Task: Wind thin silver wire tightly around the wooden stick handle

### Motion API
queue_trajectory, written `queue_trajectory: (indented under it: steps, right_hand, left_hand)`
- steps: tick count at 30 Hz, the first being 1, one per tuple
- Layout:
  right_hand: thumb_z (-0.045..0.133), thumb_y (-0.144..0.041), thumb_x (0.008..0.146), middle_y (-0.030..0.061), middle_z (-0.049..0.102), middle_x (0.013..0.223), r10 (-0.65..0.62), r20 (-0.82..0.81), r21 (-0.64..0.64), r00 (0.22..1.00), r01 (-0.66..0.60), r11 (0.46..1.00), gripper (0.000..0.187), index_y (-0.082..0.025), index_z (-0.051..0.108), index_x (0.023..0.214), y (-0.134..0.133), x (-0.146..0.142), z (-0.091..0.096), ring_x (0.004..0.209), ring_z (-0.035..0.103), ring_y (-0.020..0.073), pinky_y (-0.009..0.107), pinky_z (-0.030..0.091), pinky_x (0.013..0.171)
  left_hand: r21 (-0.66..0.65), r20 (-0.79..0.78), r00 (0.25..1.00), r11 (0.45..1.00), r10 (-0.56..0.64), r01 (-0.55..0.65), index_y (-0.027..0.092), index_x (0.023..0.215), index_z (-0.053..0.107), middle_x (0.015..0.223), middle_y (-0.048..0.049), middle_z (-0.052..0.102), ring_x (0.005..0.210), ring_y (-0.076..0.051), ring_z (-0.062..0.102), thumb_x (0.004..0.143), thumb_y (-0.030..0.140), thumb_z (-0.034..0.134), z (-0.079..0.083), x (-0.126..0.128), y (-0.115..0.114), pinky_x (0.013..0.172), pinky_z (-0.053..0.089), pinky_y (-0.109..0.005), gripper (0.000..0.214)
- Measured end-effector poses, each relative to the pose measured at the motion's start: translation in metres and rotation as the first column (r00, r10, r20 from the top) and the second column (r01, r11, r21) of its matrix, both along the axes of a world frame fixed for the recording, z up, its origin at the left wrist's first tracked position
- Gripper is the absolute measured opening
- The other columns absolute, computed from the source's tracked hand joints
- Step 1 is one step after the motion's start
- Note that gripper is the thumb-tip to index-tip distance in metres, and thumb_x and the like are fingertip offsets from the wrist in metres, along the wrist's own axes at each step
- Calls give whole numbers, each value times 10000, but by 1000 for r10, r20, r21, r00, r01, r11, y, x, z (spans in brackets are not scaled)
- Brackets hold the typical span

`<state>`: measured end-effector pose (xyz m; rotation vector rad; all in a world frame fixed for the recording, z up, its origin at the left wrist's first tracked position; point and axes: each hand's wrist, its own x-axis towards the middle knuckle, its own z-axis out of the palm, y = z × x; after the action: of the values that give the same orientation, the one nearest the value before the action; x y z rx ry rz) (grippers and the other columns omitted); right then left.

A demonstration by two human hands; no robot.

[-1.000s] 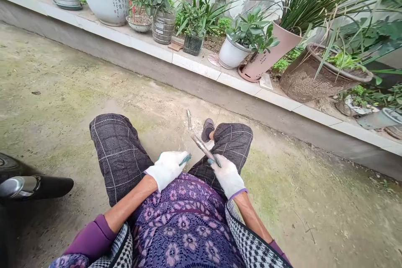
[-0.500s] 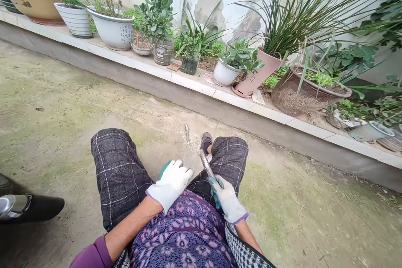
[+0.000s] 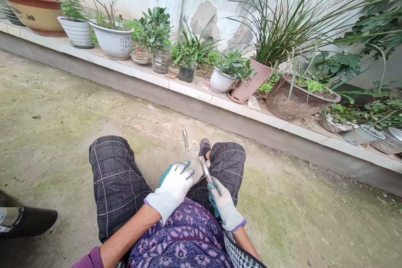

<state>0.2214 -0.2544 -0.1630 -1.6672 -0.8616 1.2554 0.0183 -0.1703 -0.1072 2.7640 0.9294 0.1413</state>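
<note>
My right hand (image 3: 222, 203), in a white glove with a teal palm, is closed around a short grey rod (image 3: 205, 170) with a shiny, uneven surface. The rod slants up and left from my fist, and its lower end is hidden in the glove. My left hand (image 3: 173, 182), gloved the same way, hovers left of the rod with its back up and fingers somewhat apart. Nothing can be made out in it, though its palm is hidden. On the ground beyond both hands lies a similar grey rod (image 3: 185, 139), with pale crumbs around it.
My knees in checked trousers (image 3: 114, 176) flank the hands, and a shoe (image 3: 204, 147) shows ahead. A low tiled ledge (image 3: 188, 91) carries several potted plants, among them a pink pot (image 3: 251, 80). At the lower left stands a dark, shiny object (image 3: 34, 220).
The left hand's fingers have lifted and spread slightly. My right hand still grips the rod, which has shifted little. The whole view has tilted up a bit.
</note>
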Motion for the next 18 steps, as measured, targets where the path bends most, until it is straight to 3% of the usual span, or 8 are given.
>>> queue_trajectory:
  steps: [3,5,7,10,12,15,18]
  right_hand:
    - [682,-712,698,-96,398,534,-81,-41,-50,996,79,996,740,-168,575,1188,3,-3,5,405,277,76,219,232,348]
    - [692,-715,682,-99,418,523,-109,-65,-70,992,104,992,690,-190,575,1115,7,-4,9,379,293,71,209,249,329]
    - [706,-697,671,-94,449,530,-129,-74,-64,989,124,990,638,-202,564,1050,11,-5,13,372,317,66,196,269,323]
    - [716,-649,682,-88,472,552,-96,-77,-37,992,94,995,573,-202,550,1001,16,-6,18,379,330,55,178,275,316]
    - [703,-643,697,-90,465,551,-62,-78,-34,995,59,998,552,-201,547,989,18,-5,19,372,320,52,174,269,302]
    - [690,-666,709,-94,461,543,-56,-69,-36,996,53,998,560,-201,550,990,20,-3,17,356,305,49,174,266,285]
    - [698,-693,714,-93,461,545,-59,-79,-17,995,57,998,594,-193,562,1004,21,-4,19,356,302,48,174,267,281]
  left_hand:
    - [-162,157,984,985,79,-53,205,1165,729,1304,-106,680,1269,-290,576,962,205,533,-9,1,-10,1091,444,-462,283]
    - [-340,251,951,937,180,-87,199,1115,733,1195,-90,717,1110,-237,649,941,209,517,-15,3,-13,1037,484,-384,278]
    - [-542,314,906,837,284,-75,171,1032,730,1073,-76,737,981,-205,673,887,184,508,-16,4,-13,961,517,-321,266]
    - [-736,389,811,677,437,-12,145,1060,714,1099,-75,738,993,-198,664,810,163,500,-11,0,-10,945,513,-285,329]
    - [-783,382,782,622,492,-9,157,1055,712,1081,-59,740,978,-199,656,793,186,497,-7,-5,-8,917,513,-284,340]
    - [-775,299,820,625,488,-89,166,896,698,857,-18,709,822,-183,620,795,228,483,-8,-11,-7,798,506,-276,246]
    - [-784,309,793,613,524,-99,157,856,685,838,-13,693,825,-178,606,799,240,493,-20,-12,-3,817,489,-276,217]
